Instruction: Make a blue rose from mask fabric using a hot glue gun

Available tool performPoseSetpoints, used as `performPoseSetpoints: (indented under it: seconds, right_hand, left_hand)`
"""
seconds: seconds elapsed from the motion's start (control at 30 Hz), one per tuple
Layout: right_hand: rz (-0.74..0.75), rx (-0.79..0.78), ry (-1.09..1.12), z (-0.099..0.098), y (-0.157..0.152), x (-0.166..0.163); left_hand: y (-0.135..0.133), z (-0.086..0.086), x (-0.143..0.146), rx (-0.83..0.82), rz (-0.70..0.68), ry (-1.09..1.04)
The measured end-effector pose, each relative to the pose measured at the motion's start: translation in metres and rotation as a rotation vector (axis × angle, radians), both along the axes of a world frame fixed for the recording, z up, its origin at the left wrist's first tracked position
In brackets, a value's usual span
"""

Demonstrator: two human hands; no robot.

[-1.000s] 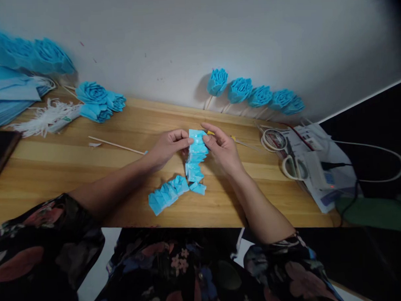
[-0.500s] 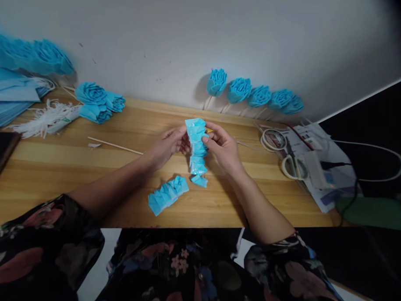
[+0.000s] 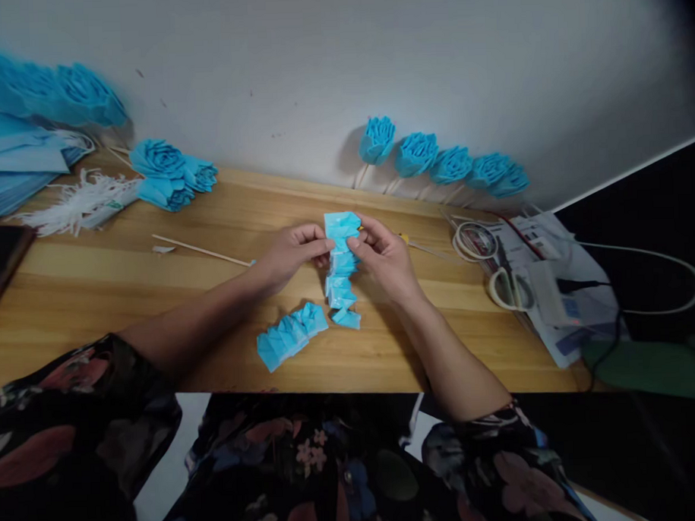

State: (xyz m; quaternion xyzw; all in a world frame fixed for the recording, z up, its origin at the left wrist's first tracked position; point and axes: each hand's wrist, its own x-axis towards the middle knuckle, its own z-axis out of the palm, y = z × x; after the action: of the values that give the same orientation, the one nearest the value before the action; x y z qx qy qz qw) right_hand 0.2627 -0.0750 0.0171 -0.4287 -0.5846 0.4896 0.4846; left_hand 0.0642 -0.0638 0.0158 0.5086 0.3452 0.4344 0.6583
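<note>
A folded strip of light-blue paper hangs between both hands above the wooden table. My left hand pinches its upper part from the left with closed fingers. My right hand pinches it from the right. The strip's lower end touches the table. A second folded blue strip lies flat on the table just below and to the left of my hands.
Several blue paper roses on sticks lean against the wall behind. More blue roses and white fringe lie at the left. A thin wooden stick lies left of my hands. Scissors, tape rolls and cables sit at the right.
The hanging strip was lifted a little and then lowered slightly, and my fingers have shifted along its upper folds. The strip on the table has not moved.
</note>
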Motion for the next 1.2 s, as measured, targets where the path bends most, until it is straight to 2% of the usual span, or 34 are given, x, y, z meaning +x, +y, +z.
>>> performPoseSetpoints:
  seconds: [0.23,0.37,0.57,0.77,1.03,1.2]
  right_hand:
    - [-0.043,-0.056,0.003,0.0040,0.0006,0.0030]
    - [-0.038,-0.011,-0.029,0.0006,0.0025,0.0025]
    - [-0.077,-0.005,-0.014,-0.0008,0.0037,0.0034]
    - [-0.045,-0.074,0.013,0.0041,-0.0008,-0.0011]
    - [-0.003,-0.051,0.011,-0.0017,-0.0003,-0.0017]
    - [-0.052,-0.048,0.023,-0.0003,0.0007,0.0006]
  left_hand:
    - [0.0052,-0.0033,-0.0020,-0.045,0.016,-0.119]
    - [0.0060,-0.0025,-0.0015,-0.088,0.009,-0.156]
    - [0.0034,-0.0027,-0.0011,-0.074,-0.026,-0.055]
    - [0.0029,-0.0045,-0.0027,-0.017,0.016,0.022]
    - [0.0004,-0.0016,-0.0004,-0.014,-0.055,-0.015]
    - [0.0019,-0.0002,-0.0010,-0.046,-0.010,-0.081]
